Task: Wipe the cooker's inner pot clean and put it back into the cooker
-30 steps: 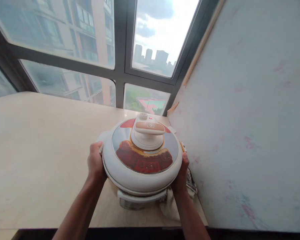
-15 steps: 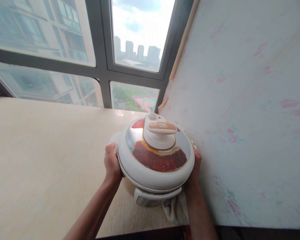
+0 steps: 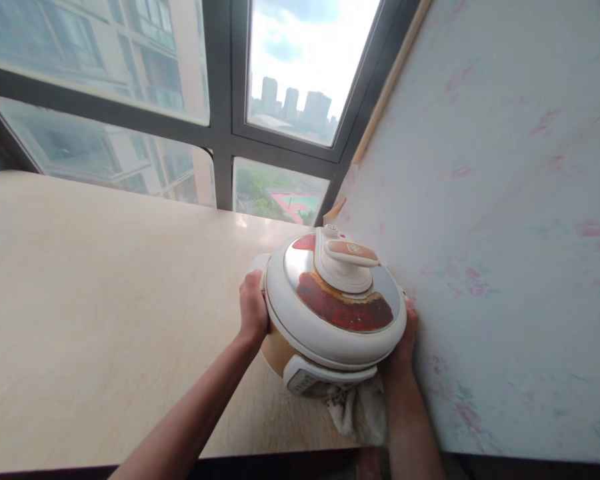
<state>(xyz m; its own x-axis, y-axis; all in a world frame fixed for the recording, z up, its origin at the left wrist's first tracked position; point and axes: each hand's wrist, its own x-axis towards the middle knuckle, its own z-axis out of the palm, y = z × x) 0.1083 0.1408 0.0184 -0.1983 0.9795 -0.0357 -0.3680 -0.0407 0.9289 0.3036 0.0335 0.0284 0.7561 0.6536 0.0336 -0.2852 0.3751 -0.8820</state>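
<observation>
A white electric pressure cooker (image 3: pixel 330 333) with a red and silver lid and a knob handle (image 3: pixel 347 263) stands on a pale wooden counter (image 3: pixel 105 287), in the corner by the right wall. My left hand (image 3: pixel 253 308) grips its left side. On the right side, squeezed between the pot and the wall, my right hand (image 3: pixel 404 340) grips it too. A crumpled cloth (image 3: pixel 355 412) lies under the cooker's front, by my right wrist.
A pale wall (image 3: pixel 505 233) with faint pink and blue stains rises directly right of the cooker. A dark-framed window (image 3: pixel 225 140) runs along the back of the counter, with buildings outside. The counter's front edge (image 3: pixel 180 460) is near me.
The cooker now appears further right and closer to the wall, slightly turned, with both hands still gripping its sides. The camera view has shifted as well.
</observation>
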